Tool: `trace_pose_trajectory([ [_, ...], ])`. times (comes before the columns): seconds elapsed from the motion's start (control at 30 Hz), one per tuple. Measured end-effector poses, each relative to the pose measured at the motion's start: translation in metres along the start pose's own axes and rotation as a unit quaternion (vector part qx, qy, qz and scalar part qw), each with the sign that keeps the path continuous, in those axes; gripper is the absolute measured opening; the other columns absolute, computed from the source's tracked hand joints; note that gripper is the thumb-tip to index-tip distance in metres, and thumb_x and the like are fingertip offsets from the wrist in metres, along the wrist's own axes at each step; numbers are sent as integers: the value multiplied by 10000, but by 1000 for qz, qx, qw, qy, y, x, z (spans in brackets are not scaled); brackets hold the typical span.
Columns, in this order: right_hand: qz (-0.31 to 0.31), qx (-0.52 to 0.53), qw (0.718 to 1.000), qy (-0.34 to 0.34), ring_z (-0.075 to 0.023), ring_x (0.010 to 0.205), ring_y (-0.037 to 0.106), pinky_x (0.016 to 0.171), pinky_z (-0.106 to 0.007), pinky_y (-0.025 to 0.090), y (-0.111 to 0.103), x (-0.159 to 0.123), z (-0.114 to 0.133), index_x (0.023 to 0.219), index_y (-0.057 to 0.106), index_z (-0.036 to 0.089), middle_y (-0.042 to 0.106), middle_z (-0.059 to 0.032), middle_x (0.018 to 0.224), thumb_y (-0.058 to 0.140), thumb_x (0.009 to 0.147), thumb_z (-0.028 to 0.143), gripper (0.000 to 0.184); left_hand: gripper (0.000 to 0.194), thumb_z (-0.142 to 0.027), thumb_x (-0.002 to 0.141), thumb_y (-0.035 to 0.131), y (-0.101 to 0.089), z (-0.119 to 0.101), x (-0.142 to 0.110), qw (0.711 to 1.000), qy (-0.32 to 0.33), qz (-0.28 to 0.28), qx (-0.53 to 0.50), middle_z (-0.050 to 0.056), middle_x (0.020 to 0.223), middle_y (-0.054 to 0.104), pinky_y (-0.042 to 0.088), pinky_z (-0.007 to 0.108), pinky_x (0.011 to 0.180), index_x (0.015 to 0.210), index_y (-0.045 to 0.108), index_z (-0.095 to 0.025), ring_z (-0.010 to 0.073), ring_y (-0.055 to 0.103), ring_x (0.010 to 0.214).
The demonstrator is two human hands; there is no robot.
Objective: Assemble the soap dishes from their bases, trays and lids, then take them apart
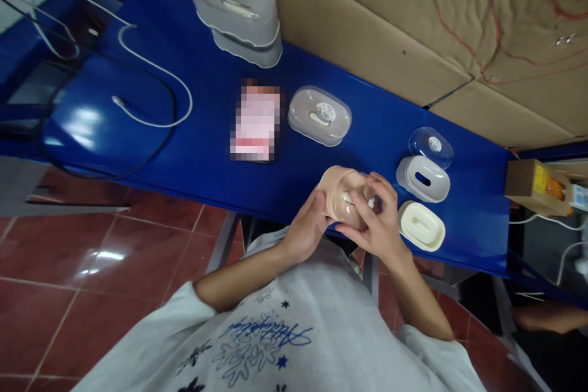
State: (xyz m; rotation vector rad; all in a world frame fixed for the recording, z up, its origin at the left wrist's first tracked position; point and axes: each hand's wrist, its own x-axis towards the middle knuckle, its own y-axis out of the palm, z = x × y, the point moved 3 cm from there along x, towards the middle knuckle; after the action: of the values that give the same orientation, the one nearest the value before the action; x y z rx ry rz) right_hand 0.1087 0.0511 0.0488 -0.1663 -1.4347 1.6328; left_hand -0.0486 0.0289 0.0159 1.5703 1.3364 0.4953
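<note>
Above the table's near edge I hold a peach oval plastic box (pixel 333 188) with a clear cover, tilted in both hands. My left hand (pixel 309 226) is closed around its left side, thumb pressed near the rim. My right hand (pixel 377 220) grips the clear cover from the right, its thumb near a small cream tab. The right fingers partly hide the cover. Just right of that hand lie a cream oval tray (pixel 434 234), a white oval piece with a dark slot (pixel 436 188) and a loose clear cover (pixel 418 138) with a round sticker.
A closed grey-white oval box (pixel 305 125) rests mid-table, beside a pixelated flat item (pixel 257 122). Stacked clear-topped boxes (pixel 257 27) stand against the cardboard at the back. Cables (pixel 188 95) lie left on the blue table (pixel 202 165). A cardboard box (pixel 523 187) is at right.
</note>
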Motion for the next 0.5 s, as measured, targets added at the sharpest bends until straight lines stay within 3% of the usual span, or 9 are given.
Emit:
trace_pose_trajectory([
  [0.23, -11, -30, 999, -17, -412, 1430, 515, 1171, -645, 493, 1, 3, 6, 1611, 446, 432, 460, -96, 1499, 747, 958, 564, 731, 588, -626, 1064, 555, 4, 2, 0, 998, 34, 33, 32, 101, 1647, 580, 425, 480, 1284, 1530, 622, -273, 323, 533, 1539],
  [0.37, -4, -4, 1000, 2, -417, 1439, 509, 1170, -656, 506, 2, 1, 1, 1651, 378, 420, 433, -109, 1517, 713, 975, 579, 771, 569, -605, 1076, 546, 1, 5, -2, 999, 39, 22, 28, 107, 1631, 595, 438, 502, 1273, 1534, 619, -275, 329, 549, 1524],
  [0.5, -25, 2, 1000, 3, -423, 1421, 531, 1159, -660, 515, 0, -2, -2, 1663, 346, 458, 395, -92, 1575, 711, 957, 629, 813, 574, -620, 1091, 489, 1, 5, -3, 994, 69, 49, 72, 82, 1642, 586, 390, 484, 1308, 1547, 613, -295, 316, 517, 1551],
])
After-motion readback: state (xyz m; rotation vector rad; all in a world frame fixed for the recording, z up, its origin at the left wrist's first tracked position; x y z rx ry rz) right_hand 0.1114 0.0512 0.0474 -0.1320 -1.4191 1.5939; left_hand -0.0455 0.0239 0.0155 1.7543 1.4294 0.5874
